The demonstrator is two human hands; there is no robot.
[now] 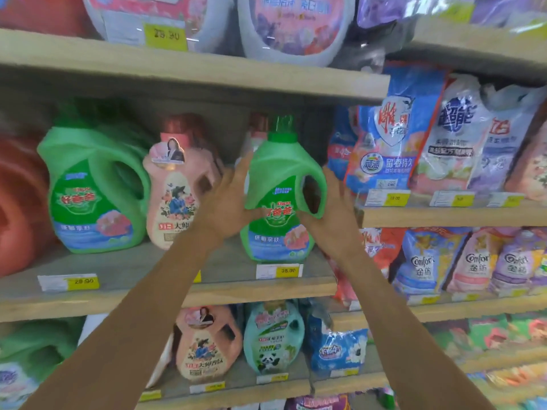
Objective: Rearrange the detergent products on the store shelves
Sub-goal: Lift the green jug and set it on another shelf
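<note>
**Both hands on the green bottle at the middle shelf**

We're looking at the middle shelf point(133, 270), a long wooden board packed with laundry products. Towards its left end stands the big green jug point(91, 196), upright and set back from the front edge. Past the shelf's right end, the blue powder bag point(384, 149) leans on the neighbouring shelf.

Now the action: the green bottle point(278, 184), a smaller one under the same label as the jug, sits close to the front edge near the right end, handle to the right, leaning slightly left. Whether its base rests on the board I cannot tell. Between it and the jug stands the pink bottle point(174, 199), just beside the jug and apart from the green bottle.

The left hand point(226, 205) clasps the bottle's left flank, fingers point(241, 170) up the side and thumb on the front. The right hand point(334, 208) grips the handle side, thumb under the handle loop.

Directly below, on the front edge, is the yellow price tag point(279, 271).
</note>
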